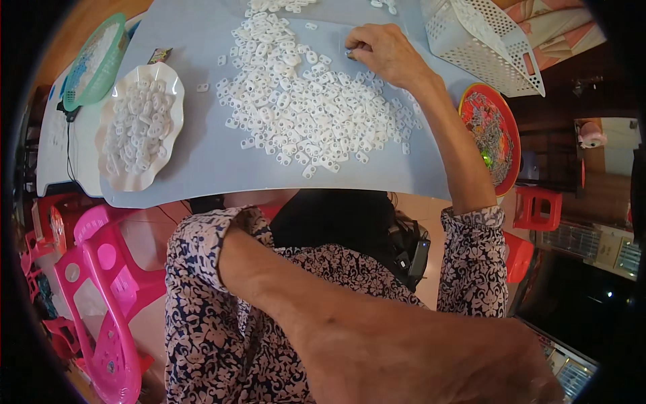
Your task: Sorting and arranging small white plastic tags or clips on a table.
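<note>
At the far side of the table my right hand (383, 50) rests with its fingers curled in a pinch. A tiny dark and pale bit shows at the fingertips, too small to name. Just left of and below that hand spreads a big heap of small white plastic pieces with holes (316, 108). My left forearm crosses in front of my body, and my left hand (444, 350) looms large and very near at the lower right. Its fingers are out of sight, so what it holds cannot be seen.
A white scalloped dish (176, 111) of similar white pieces stands left on the grey-blue table (202, 161), near a green basket (121, 47). At right are a white perforated basket (464, 40) and a red bowl (513, 135) of small grey metal parts. A pink chair (111, 337) stands lower left.
</note>
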{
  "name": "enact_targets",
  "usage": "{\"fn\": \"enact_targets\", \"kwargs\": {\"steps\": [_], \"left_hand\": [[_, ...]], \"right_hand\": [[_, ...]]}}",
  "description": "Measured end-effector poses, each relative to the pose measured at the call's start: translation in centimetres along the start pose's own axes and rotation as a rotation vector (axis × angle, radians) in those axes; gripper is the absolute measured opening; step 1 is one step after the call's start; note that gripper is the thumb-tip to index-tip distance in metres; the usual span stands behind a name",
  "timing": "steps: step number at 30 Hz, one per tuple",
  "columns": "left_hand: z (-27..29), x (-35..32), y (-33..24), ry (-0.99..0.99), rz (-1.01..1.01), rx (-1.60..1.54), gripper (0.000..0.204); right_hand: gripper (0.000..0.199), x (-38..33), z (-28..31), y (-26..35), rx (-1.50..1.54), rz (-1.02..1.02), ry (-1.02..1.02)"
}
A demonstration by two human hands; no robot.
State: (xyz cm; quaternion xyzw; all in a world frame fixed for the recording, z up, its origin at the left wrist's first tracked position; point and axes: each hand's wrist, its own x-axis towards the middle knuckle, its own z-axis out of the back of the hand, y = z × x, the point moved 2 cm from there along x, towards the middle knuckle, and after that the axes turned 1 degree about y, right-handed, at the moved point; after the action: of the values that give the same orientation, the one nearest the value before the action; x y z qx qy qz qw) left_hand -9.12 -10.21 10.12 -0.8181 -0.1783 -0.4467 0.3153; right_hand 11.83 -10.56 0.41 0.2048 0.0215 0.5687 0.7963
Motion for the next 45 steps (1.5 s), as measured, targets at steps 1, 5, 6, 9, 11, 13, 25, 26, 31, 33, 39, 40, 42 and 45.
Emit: {"fn": "enact_targets", "kwargs": {"steps": [1, 5, 6, 9, 11, 13, 25, 26, 31, 33, 39, 40, 42, 45], "left_hand": [[0.4, 0.1, 0.1, 0.002, -0.012, 0.009, 0.017], [1.8, -1.2, 0.1, -0.269, 0.371, -0.187, 0.031], [5.2, -1.1, -0.2, -0.386, 0.532, 0.26, 0.022], [12.7, -1.9, 0.7, -0.358, 0.649, 0.944, 0.022], [15.7, -3.1, 0.4, -0.424, 0.722, 1.033, 0.022], [16.8, -3.5, 0.3, -0.493, 0.757, 1.114, 0.023], [17.3, -4.2, 2.8, -0.495, 0.692, 1.121, 0.02], [17.1, -4.2, 2.8, -0.521, 0.692, 1.088, 0.019], [17.0, -4.4, 3.1, -0.474, 0.679, 1.063, 0.017], [16.9, -4.4, 3.0, -0.474, 0.676, 1.05, 0.017], [16.9, -4.3, 2.4, -0.513, 0.588, 0.907, 0.015], [16.9, -4.4, 2.4, -0.544, 0.582, 0.909, 0.016], [16.8, -4.6, 2.3, -0.574, 0.577, 0.91, 0.016], [16.4, -4.6, 2.1, -0.526, 0.587, 0.983, 0.016]], "right_hand": [[0.016, 0.0, 0.0, -0.3, 0.0, -0.08, 0.042], [0.013, 0.7, -0.5, 0.4, 0.023, -0.095, 0.091], [0.013, 0.5, -0.3, 0.6, 0.029, -0.088, 0.086], [0.012, -1.3, 0.6, -0.3, 0.112, 0.018, -0.094], [0.012, -1.6, 0.3, -0.3, 0.266, -0.062, -0.137], [0.013, -2.1, 0.2, -0.9, 0.55, -0.198, -0.189], [0.015, -3.9, 1.4, 0.8, 0.802, -0.198, -0.262], [0.015, -4.1, 1.3, 0.7, 0.802, -0.199, -0.265], [0.013, -4.2, 1.0, 1.2, 0.677, -0.167, -0.281], [0.015, -4.1, 1.3, 1.1, 0.672, -0.181, -0.26], [0.018, -4.9, 3.3, -2.5, 0.478, -0.279, -0.275], [0.016, -5.2, 3.7, -2.7, 0.281, -0.215, -0.234], [0.013, -5.5, 3.9, -2.6, 0.086, -0.151, -0.191], [0.012, -5.7, 3.5, -2.2, 0.06, -0.098, -0.082]]}}
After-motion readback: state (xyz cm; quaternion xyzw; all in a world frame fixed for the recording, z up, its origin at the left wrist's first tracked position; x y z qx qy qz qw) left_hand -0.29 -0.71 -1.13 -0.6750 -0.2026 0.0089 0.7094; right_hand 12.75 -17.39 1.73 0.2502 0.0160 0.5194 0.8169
